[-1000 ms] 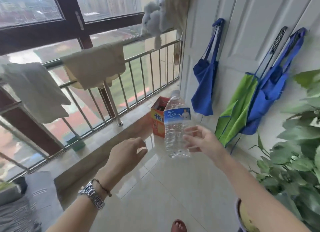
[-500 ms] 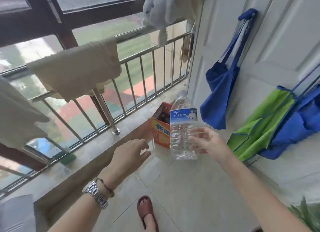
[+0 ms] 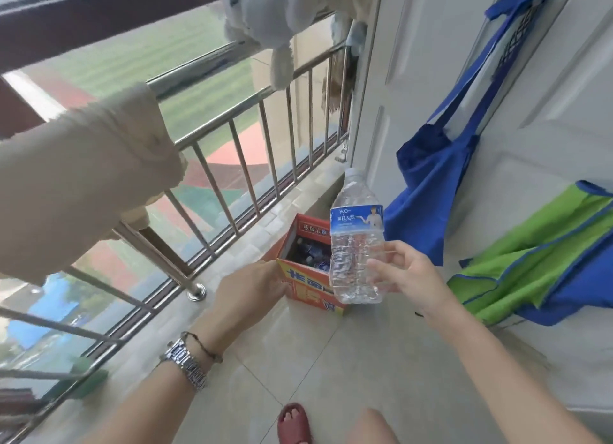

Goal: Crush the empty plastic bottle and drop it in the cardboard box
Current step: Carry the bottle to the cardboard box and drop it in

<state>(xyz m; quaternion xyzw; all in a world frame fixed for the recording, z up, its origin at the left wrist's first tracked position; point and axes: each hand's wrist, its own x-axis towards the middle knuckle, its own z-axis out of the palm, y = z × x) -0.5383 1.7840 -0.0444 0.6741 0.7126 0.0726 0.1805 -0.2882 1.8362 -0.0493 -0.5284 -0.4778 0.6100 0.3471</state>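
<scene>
An empty clear plastic bottle (image 3: pixel 356 244) with a blue label and white cap stands upright in the air, uncrushed, gripped at its lower half by my right hand (image 3: pixel 408 279). Just behind and below it, an orange cardboard box (image 3: pixel 306 286) sits open on the floor by the sill, with dark items inside. My left hand (image 3: pixel 247 294) hovers at the box's near left corner, fingers loosely curled and holding nothing. A metal watch is on that wrist.
A steel railing (image 3: pixel 232 145) with draped towels runs along the left above a tiled sill. Blue bag (image 3: pixel 428 185) and green bag (image 3: pixel 537 251) hang on the white door at right. My red slipper (image 3: pixel 293 423) stands on the tiled floor below.
The view has closed in on the box, which now looks larger. Both hands moved forward; the bottle stays upright in my right hand, now in front of the box opening.
</scene>
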